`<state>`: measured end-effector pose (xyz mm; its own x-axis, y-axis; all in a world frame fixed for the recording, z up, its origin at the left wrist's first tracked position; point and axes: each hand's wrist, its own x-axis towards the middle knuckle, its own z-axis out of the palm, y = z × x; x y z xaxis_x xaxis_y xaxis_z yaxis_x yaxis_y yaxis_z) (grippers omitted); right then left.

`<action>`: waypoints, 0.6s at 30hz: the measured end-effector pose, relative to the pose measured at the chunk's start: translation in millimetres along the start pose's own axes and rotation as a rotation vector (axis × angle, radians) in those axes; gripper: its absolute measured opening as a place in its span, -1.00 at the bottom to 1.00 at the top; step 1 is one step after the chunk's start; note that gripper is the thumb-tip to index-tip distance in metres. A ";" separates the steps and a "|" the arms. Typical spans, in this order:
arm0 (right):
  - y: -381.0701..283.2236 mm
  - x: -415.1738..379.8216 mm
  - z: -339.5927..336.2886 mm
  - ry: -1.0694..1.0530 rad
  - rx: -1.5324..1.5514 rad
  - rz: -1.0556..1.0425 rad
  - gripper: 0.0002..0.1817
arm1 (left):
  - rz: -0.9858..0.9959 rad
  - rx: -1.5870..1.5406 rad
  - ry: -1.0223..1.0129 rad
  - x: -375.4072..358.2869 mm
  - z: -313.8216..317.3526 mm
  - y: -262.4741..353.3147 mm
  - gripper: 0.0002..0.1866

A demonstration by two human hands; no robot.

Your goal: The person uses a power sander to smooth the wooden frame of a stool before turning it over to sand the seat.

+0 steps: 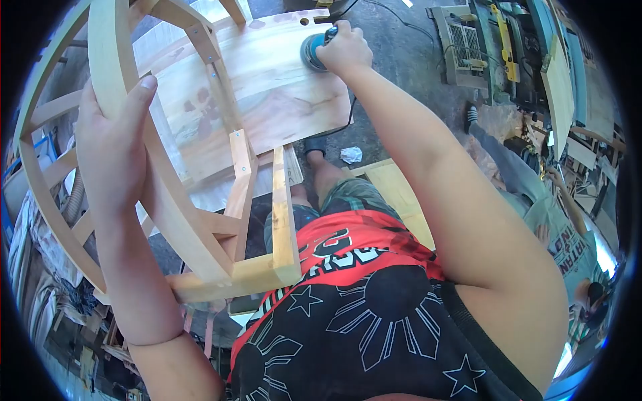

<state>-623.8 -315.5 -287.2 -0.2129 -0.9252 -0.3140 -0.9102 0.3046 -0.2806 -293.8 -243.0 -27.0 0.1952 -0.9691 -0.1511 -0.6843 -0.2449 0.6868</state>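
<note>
My left hand is wrapped round a curved wooden rail of a pale chair-like frame, thumb on top. Screws show in the frame's joints, and it is tilted up at my left side. Out at arm's length, my right hand grips a blue-green sander by its top. The sander rests on the right edge of a broad wooden board, near a round hole. Reddish and brown patches mark the board's surface. The sander's underside is hidden.
A dark cord runs across the concrete floor at the top. Crumpled white paper lies near my feet. A machine with a yellow part stands at upper right. Another person in a grey-green shirt is at the right among wood pieces.
</note>
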 end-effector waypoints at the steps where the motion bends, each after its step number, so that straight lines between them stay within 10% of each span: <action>1: -8.8 4.8 -0.6 -0.002 0.007 -0.007 -0.25 | 0.007 0.002 0.014 -0.1 0.2 0.9 -0.43; 18: -108.8 61.1 2.7 -0.075 0.010 -0.174 -0.25 | 0.007 -0.031 0.005 -4.9 1.3 5.9 -0.39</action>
<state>-536.8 -404.6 -278.3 -0.0247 -0.9448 -0.3266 -0.9272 0.1438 -0.3459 -299.7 -239.7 -23.1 0.1938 -0.9706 -0.1425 -0.6633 -0.2367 0.7099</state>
